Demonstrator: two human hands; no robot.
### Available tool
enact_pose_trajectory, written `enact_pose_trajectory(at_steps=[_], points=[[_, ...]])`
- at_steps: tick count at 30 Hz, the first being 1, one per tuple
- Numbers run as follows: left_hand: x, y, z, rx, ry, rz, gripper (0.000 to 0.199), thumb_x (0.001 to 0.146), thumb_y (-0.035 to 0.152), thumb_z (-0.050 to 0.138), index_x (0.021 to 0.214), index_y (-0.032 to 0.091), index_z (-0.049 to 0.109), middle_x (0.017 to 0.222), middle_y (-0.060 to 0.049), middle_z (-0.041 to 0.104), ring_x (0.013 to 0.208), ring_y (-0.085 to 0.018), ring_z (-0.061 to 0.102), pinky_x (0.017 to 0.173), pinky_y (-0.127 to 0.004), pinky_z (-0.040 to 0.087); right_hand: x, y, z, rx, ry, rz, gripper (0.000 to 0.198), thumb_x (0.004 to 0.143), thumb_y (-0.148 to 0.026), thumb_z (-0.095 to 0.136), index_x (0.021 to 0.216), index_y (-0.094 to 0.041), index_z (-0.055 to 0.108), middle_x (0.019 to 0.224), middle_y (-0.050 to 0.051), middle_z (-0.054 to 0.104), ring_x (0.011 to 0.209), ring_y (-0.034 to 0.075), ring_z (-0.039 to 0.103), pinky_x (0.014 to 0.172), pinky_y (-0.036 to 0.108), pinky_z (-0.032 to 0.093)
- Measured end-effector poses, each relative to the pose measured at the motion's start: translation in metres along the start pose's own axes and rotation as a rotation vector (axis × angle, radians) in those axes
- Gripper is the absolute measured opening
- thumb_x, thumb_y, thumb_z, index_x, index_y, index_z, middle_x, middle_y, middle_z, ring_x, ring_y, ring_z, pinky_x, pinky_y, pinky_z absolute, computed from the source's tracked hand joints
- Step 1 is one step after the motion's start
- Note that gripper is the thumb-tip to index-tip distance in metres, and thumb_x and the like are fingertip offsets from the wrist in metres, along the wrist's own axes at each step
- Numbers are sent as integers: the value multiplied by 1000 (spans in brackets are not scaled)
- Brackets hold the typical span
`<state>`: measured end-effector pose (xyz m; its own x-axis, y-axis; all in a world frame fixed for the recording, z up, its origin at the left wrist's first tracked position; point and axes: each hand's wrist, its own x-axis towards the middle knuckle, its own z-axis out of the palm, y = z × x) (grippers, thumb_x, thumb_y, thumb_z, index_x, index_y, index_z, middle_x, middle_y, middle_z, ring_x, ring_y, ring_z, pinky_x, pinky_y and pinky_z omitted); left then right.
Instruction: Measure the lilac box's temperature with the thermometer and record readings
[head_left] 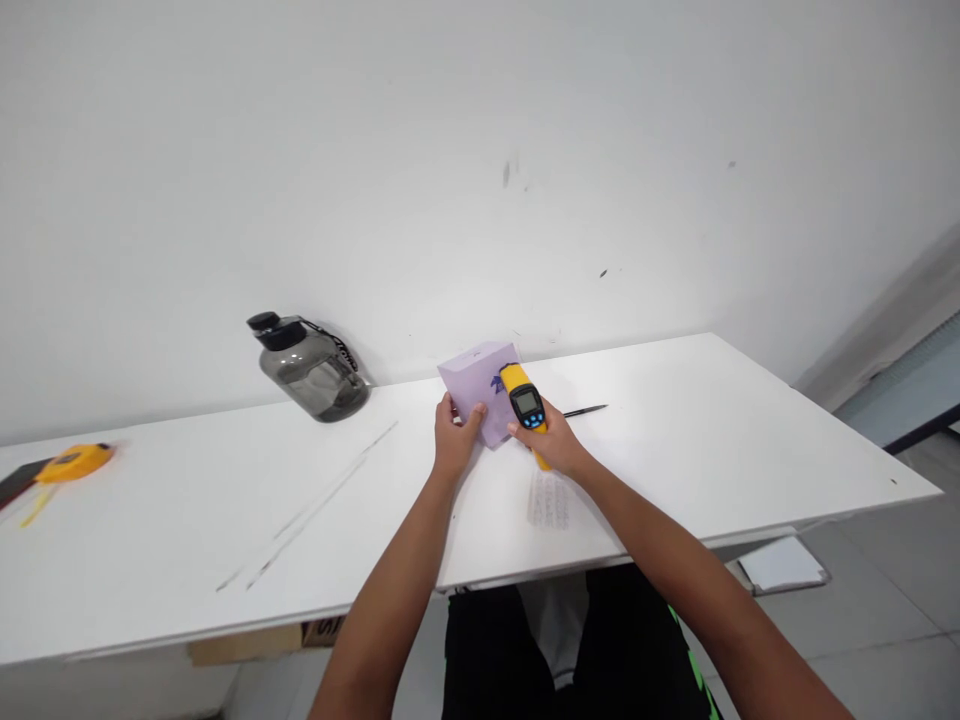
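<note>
My left hand [456,437] grips a pale purple box [480,385] by its lower left side, thumb across the front. The box is tilted and has a dark blue print near its right edge. In my right hand [561,440] is a yellow and black infrared thermometer [529,405], its small screen and blue buttons facing me. The thermometer's yellow front end overlaps the box's right edge; I cannot tell if they touch. A thin black pen [586,411] lies on the table just beyond my right hand.
A grey see-through water bottle [315,370] with a black lid stands against the wall. At the far left of the white table [300,540] lies a yellow tape measure [77,462]. Faint writing marks the tabletop near my right wrist. A white board [784,563] is below the table's right side.
</note>
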<state>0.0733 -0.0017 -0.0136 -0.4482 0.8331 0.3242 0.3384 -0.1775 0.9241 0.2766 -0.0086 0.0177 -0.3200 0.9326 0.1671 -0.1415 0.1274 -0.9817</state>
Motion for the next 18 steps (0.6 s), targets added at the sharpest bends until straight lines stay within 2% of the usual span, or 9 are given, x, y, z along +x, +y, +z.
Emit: enact_pose_trajectory(at_steps=[2,7,18], points=[[0,0,0,-10,11,-5,59,75,57,79,119,21,66,116,-10,68,100,-24,63,81,-37,54,1,1,0,-60,89,-50,45,72,-53,85,94,-24,59,79,-5,59,69,15,53,65,30,44],[0,0,1,-27,29,-19,57,75,57,78,118,20,65,114,-10,68,96,-24,62,79,-36,55,1,0,-1,-118,171,-71,45,72,-54,83,91,-26,55,79,-4,57,75,17,53,69,31,45],[1,3,2,-34,40,-33,57,74,57,78,116,20,67,113,-10,70,97,-24,62,84,-37,54,0,-5,1,-93,154,-73,44,72,-54,81,89,-26,51,79,-5,54,73,16,51,71,31,45]])
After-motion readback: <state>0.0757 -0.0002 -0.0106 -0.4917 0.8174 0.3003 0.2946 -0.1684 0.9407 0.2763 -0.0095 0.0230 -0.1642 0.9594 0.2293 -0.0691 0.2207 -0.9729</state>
